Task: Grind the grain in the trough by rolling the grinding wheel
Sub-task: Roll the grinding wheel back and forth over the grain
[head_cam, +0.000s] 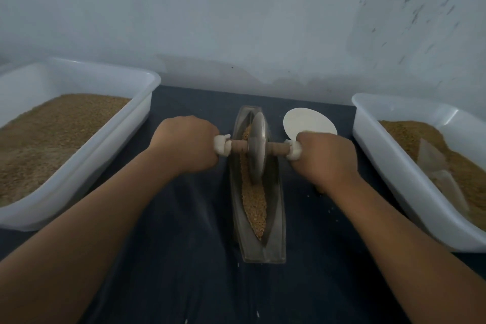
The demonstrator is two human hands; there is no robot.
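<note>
Grain (254,201) fills the groove of the trough (279,218), which lies lengthwise on the dark tabletop (184,244) between two white tubs.

In the head view, the only one, the grinding wheel (257,147) stands upright in the far half of the trough, its lower edge sunk into the grain. The left hand (186,143) is curled tight round the white-wrapped left end of the axle (239,146). The right hand (326,158) grips the right end the same way.

The kernels in the near half look whole and coarse, and no flour shows. The grinding therefore seems far from finished, with many passes along the full length left to do. The left tub (147,79) and the right tub (368,123) both hold more brown grain. A white disc (310,121) lies just beyond the right hand.
</note>
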